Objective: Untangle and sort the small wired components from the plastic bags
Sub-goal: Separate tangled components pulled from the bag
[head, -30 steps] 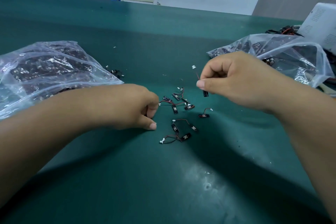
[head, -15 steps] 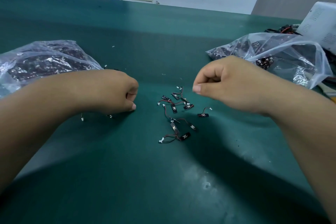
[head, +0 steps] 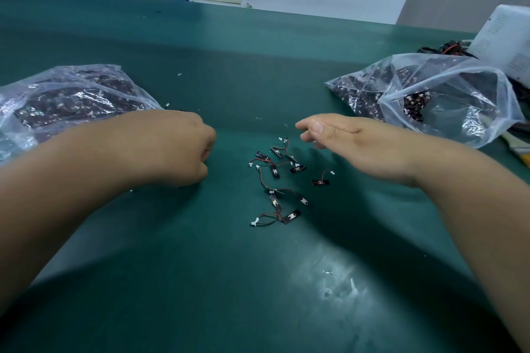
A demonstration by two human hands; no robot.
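Hovering with fingers spread and empty over the loose cluster of small black wired components [head: 279, 180] on the dark green mat [head: 200, 281], the right hand [head: 352, 143] seems poised to pick, while the left hand [head: 177, 149] rests fisted beside the crinkled clear plastic bag [head: 66, 94], contents unseen.

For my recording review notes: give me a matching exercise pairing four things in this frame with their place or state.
Things:
1. left hand
2. right hand
3. open plastic bag
4. loose wired components

States:
A. fingers extended
B. on the mat between the hands
C. closed in a fist
D. far right, beside a white device

Pairs: 1-C, 2-A, 3-D, 4-B
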